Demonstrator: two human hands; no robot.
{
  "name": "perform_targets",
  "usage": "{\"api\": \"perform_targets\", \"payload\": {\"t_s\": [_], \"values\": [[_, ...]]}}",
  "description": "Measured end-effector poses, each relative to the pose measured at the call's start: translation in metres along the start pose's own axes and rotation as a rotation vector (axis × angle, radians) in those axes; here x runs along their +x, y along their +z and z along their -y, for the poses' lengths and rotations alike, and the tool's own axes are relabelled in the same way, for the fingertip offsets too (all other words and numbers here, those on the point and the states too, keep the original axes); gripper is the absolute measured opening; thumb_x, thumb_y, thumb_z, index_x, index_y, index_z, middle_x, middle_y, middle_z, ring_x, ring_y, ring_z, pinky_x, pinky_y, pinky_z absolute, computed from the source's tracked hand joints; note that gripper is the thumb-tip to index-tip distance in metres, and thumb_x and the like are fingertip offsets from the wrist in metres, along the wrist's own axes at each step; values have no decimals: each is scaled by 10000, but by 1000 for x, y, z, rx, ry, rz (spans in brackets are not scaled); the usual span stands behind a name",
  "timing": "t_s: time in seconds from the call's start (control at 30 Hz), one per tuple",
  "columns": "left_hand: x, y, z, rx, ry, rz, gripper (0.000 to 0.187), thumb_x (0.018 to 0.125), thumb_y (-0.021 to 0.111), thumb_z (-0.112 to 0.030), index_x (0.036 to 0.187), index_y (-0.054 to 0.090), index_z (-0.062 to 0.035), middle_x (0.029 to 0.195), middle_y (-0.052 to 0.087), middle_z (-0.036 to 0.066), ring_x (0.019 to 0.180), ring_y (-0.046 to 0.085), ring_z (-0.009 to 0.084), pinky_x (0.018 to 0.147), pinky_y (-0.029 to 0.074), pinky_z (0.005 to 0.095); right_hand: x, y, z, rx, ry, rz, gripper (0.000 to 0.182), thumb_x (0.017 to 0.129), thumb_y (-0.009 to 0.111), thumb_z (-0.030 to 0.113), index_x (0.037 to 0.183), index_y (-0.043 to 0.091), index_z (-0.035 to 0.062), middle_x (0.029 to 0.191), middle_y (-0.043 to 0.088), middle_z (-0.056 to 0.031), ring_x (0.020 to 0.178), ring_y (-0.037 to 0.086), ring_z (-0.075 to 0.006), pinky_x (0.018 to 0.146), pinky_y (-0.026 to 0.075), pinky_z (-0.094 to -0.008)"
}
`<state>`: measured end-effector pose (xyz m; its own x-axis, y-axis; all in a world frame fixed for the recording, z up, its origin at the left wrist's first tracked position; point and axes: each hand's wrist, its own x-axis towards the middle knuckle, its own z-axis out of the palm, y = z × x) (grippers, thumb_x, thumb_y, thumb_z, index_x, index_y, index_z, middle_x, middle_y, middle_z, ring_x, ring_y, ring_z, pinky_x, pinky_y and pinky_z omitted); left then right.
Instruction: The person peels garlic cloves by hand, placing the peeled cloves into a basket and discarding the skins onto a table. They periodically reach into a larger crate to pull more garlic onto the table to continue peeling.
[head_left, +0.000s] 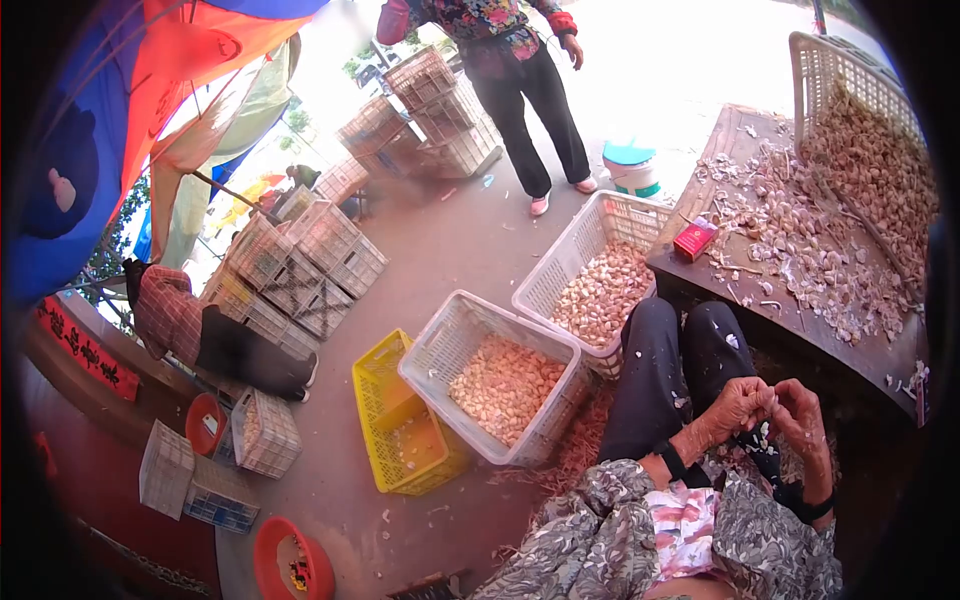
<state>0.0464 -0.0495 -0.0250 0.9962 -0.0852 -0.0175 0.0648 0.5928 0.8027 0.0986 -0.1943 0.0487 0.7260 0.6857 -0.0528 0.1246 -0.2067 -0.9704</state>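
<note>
Pinching w/ both hands over the lap: left hand (738,408) and right hand (803,418) meet fingertip to fingertip on a small pale garlic piece (765,432), too small to tell its long axis. It sits between the two sets of fingers, about as near to one as the other, fingers curled and pressed in on it, not spread. Peeled cloves fill the white crate (437,340) to the left; table (870,350) w/ garlic skins just ahead-right.
</note>
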Motion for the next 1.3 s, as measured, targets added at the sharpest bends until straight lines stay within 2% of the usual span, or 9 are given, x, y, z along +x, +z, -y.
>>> {"api": "perform_targets", "payload": {"t_s": [0.17, 0.23, 0.57, 0.63, 0.8, 1.03, 1.17, 1.23, 1.3], "values": [[-2, 1, -3, 38, -2, -19, 250, 919, 517, -259, 777, 518, -52, 600, 478, -34, 449, 387, 23, 399, 292, 170, 0, 3, -5, -136, -65, -9, 79, 842, 536, 70, 862, 505, -1, 657, 536, -71, 534, 542, -127, 452, 447, -253], [-2, 2, -2, 6, 6, -32, 251, 916, 521, -259, 782, 522, -47, 590, 480, -28, 430, 386, 25, 386, 287, 169, 2, 5, -20, -366, -263, -94, 69, 822, 538, 45, 845, 488, 4, 654, 509, -94, 567, 521, -174, 501, 421, -288], [-1, -3, 7, 76, -5, -99, 230, 906, 540, -253, 806, 531, -46, 604, 483, -39, 446, 395, 17, 387, 284, 164, 8, 21, -52, -340, -297, -353, 41, 815, 499, 32, 839, 474, 9, 641, 488, -107, 578, 507, -200, 527, 400, -316], [2, -8, 13, 0, 9, -147, 225, 901, 549, -252, 821, 536, -41, 617, 490, -39, 450, 399, 15, 386, 286, 162, 9, 21, -40, -118, -60, -268, 57, 826, 502, 51, 849, 487, 1, 627, 505, -74, 526, 501, -151, 475, 402, -283], [-7, 0, -3, 110, -14, -184, 220, 894, 559, -253, 849, 555, -38, 627, 502, -27, 437, 413, 19, 367, 295, 159, 6, 16, -22, 359, 54, -102, 86, 841, 517, 79, 842, 504, -6, 632, 539, -29, 449, 485, -58, 359, 416, -209], [-2, -15, 9, 44, -37, -189, 177, 872, 593, -228, 860, 572, -52, 646, 540, -10, 443, 442, 29, 385, 317, 145, 13, 15, -48, 613, 124, -142, 121, 746, 555, 66, 817, 514, -24, 624, 540, -71, 457, 514, -126, 368, 445, -248], [-10, 4, -9, 64, -49, -271, 177, 864, 600, -214, 814, 567, -48, 647, 552, 5, 445, 445, 45, 389, 341, 167, 4, 16, -29, 329, 38, -55, 268, 870, 589, 241, 932, 529, -13, 667, 568, -33, 474, 511, -77, 408, 407, -214], [-9, 12, -10, 43, -30, -277, 180, 876, 579, -187, 781, 547, -37, 628, 551, 3, 442, 432, 37, 407, 347, 159, 0, 15, -33, -71, -161, -133, 267, 853, 591, 219, 938, 521, -24, 712, 540, -77, 618, 542, -140, 516, 435, -295], [-5, 12, -4, -6, -40, -267, 152, 862, 601, -160, 815, 546, -26, 631, 562, 17, 441, 445, 41, 393, 340, 158, -3, 13, -38, -147, -258, -171, 210, 836, 566, 165, 924, 523, -21, 804, 524, -143, 741, 549, -257, 626, 445, -345]]}}
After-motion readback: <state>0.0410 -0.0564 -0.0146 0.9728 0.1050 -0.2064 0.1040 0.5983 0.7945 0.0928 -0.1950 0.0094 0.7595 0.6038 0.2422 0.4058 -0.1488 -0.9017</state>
